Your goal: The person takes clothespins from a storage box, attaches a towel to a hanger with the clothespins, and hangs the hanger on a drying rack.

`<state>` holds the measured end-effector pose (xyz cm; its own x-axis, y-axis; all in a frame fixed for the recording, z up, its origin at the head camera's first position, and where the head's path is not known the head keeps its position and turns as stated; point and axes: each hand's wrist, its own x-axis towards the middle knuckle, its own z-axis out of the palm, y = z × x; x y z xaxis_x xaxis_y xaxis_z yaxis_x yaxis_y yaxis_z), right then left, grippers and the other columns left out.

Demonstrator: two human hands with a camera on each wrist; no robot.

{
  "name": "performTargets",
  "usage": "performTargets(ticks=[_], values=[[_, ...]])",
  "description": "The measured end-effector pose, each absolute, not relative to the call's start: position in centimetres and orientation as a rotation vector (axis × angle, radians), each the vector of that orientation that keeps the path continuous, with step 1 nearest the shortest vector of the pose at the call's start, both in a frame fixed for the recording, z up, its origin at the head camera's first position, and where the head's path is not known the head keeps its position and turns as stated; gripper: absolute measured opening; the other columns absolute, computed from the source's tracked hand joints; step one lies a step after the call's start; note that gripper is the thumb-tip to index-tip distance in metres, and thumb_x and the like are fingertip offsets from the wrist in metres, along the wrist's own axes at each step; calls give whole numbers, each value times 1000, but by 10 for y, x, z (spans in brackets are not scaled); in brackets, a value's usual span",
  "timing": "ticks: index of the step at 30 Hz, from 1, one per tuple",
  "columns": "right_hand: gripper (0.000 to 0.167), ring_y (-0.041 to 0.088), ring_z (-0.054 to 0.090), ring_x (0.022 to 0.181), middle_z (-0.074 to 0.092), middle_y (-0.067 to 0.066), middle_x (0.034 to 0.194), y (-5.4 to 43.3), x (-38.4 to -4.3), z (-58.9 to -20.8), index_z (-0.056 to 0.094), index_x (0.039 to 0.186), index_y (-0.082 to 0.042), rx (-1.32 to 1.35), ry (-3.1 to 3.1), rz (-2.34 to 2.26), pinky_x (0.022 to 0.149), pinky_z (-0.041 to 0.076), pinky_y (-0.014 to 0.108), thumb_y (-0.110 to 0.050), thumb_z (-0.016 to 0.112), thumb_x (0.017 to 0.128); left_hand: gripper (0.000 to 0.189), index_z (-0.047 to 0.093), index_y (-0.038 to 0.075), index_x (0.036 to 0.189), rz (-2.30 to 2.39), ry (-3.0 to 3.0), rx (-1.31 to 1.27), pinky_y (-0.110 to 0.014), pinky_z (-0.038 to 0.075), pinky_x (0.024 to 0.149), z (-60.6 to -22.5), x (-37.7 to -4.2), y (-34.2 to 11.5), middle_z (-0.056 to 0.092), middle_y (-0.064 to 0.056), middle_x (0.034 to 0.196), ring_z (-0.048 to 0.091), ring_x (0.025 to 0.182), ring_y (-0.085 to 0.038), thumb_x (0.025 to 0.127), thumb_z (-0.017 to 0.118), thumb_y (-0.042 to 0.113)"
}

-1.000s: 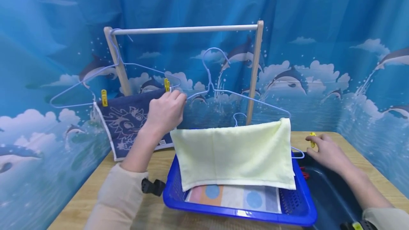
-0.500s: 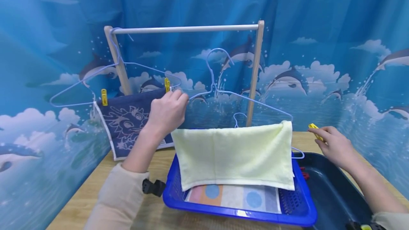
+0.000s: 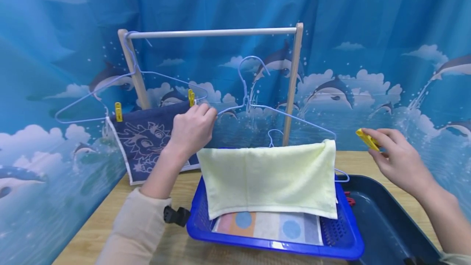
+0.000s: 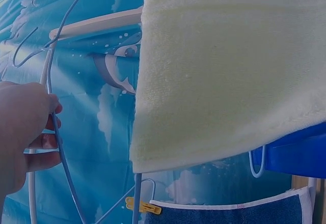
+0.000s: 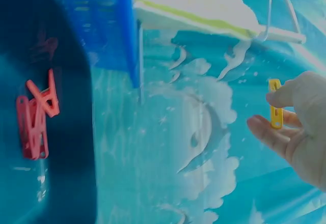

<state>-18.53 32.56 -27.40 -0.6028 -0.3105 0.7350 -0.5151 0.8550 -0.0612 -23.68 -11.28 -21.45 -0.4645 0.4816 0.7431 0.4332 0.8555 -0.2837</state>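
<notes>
1. Pale yellow towel (image 3: 270, 179) hangs folded over a lilac hanger (image 3: 245, 100), in the middle of the scene, its lower edge above a blue basket (image 3: 276, 248) on the wooden table (image 3: 92, 228).
2. Inside that basket, below the towel's hem, I can see a patterned cloth (image 3: 268, 228) with blue circles.
3. Just right of the basket sits a dark tray (image 3: 382, 220), with red pegs (image 3: 350, 200) near its left side.
4. On the left, the person's left hand (image 3: 193, 128) has its fingers curled round the left arm of the hanger, holding it up.
5. Over on the right, the right hand (image 3: 401, 162) pinches a yellow peg (image 3: 368, 139) between thumb and fingers, apart from the towel.
6. Farther back on the left, a navy towel (image 3: 147, 142) hangs by two more yellow pegs (image 3: 118, 112) from a second hanger (image 3: 137, 68).
7. That hanger hooks over the left end of a rack (image 3: 213, 33) with wooden posts.
8. Behind everything spreads a blue curtain (image 3: 368, 11) printed with dolphins and clouds.
</notes>
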Motion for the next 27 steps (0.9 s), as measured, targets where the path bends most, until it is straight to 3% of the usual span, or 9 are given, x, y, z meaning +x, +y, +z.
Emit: performTargets(ticks=[3,7,11,21,27], values=[[59,27,51,84,50,19,101,316,-180,-267,55,117,5,613,-2244,373,67,32,-4,18,73,62,10,63,6,93,55,-2124,-668,-28,46,46,-215,-238,-113,62,-7,83,59,67,-21,90,61,14],[42,12,51,81,53,13,98,299,-174,-258,60,99,4,652,-2209,389,69,35,-2,16,74,61,11,64,6,93,37,-2126,-675,-28,46,46,-214,-238,-114,62,-7,83,59,67,-21,89,62,16],[34,12,52,79,57,12,99,283,-174,-250,63,88,0,733,-2158,403,71,37,1,16,74,60,12,65,7,94,16,-2141,-680,-29,47,48,-213,-239,-114,63,-7,83,60,69,-21,89,63,18],[32,18,59,79,61,11,101,235,-190,-234,66,86,-5,966,-2094,465,68,44,9,17,75,63,11,66,7,92,-50,-2144,-705,-28,45,48,-214,-241,-117,63,-5,82,59,69,-20,89,63,18],[30,22,60,88,61,9,103,210,-197,-228,66,91,-7,1057,-2124,503,62,51,25,14,71,71,12,66,7,91,-52,-2145,-701,-28,45,48,-214,-241,-117,62,-6,81,59,69,-20,89,63,19]])
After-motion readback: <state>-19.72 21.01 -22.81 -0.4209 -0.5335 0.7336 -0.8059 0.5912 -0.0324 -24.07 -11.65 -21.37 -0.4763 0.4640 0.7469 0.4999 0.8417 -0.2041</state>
